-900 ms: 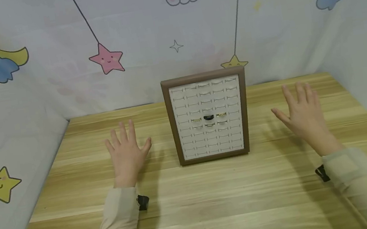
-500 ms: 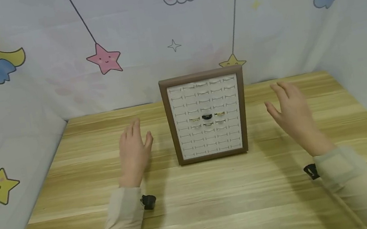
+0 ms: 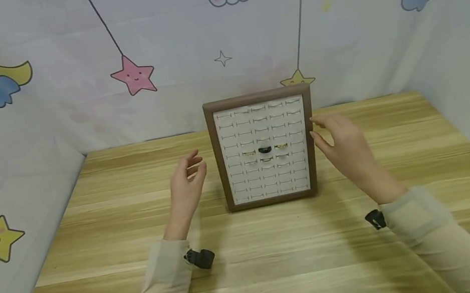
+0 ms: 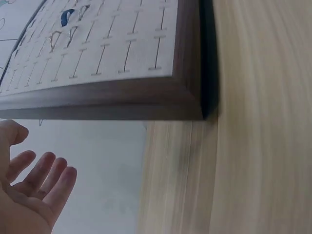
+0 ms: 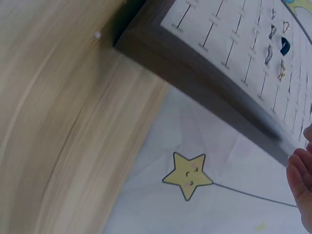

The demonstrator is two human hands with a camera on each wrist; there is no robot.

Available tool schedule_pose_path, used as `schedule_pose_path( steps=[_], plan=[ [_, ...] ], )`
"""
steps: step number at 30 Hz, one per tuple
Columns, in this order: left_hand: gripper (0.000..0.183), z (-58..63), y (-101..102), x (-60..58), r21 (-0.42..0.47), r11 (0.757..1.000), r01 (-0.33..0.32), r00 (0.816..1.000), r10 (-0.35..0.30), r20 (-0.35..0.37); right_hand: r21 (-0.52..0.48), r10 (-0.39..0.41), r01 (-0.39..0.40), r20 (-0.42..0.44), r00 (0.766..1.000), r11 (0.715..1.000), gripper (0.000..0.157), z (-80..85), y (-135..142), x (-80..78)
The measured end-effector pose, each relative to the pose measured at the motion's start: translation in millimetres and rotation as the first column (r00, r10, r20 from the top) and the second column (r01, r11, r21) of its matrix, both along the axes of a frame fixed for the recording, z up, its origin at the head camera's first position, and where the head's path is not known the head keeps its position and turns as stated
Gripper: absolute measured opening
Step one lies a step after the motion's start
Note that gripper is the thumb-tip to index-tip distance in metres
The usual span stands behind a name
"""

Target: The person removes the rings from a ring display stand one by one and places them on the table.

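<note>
A ring display board (image 3: pixel 241 186) with a brown frame and rows of slots in its white panel stands upright on the table. A black ring (image 3: pixel 265 150) sits near its middle, between two gold-coloured rings, with several thin rings just below. My right hand (image 3: pixel 349 149) is at the board's right edge, thumb and fingertips right at the frame. To the left, my left hand (image 3: pixel 186 189) holds nothing, its fingers loosely bent and a small gap short of the frame. In the left wrist view, this hand's fingers (image 4: pixel 44 178) spread beside the board's side.
The wood-grain table (image 3: pixel 270 262) spreads around the board. Behind it hangs a pale cloth (image 3: pixel 181 33) printed with stars, moons and clouds, which also closes in both sides. Black wrist cameras (image 3: pixel 200 258) are strapped at the cuffs.
Both hands have come inward from wide apart toward the board, the right one reaching its edge. Their spread fingers have bent and drawn together. The board and rings stay put.
</note>
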State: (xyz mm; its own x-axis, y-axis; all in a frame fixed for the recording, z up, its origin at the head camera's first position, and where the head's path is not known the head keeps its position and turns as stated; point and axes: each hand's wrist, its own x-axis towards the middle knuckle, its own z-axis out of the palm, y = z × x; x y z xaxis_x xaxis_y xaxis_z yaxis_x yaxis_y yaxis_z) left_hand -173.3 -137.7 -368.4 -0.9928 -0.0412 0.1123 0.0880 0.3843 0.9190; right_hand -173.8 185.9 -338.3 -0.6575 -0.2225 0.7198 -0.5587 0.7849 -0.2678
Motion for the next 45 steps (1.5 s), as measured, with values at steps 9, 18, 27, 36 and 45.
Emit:
schedule_pose_path(
  steps=[9, 18, 27, 36, 45],
  plan=[
    [0.050, -1.7, 12.1, 0.7, 0.059, 0.993, 0.100, 0.991, -0.104, 0.085, 0.041, 0.122, -0.124, 0.035, 0.992, 0.991, 0.018, -4.3, -22.0, -1.2],
    [0.067, -10.0, 18.8, -3.1, 0.098, 0.989, 0.115, 0.977, -0.130, 0.170, 0.001, 0.183, -0.184, 0.123, 0.975, 0.983, 0.017, -8.8, -35.3, -0.4],
    [0.073, -14.1, 20.4, -4.2, 0.099, 0.990, 0.099, 0.973, -0.117, 0.197, 0.021, 0.134, -0.138, 0.128, 0.983, 0.990, 0.015, -11.1, -42.7, -2.9],
    [0.072, -13.3, 20.8, -5.4, 0.105, 0.988, 0.112, 0.971, -0.131, 0.200, 0.047, 0.084, -0.091, 0.135, 0.987, 0.995, 0.010, -8.8, -47.5, -3.8],
    [0.071, -15.5, 20.1, -7.6, 0.107, 0.988, 0.111, 0.971, -0.130, 0.201, 0.066, 0.161, -0.177, 0.194, 0.968, 0.982, 0.010, -4.2, -41.0, -11.3]
  ],
)
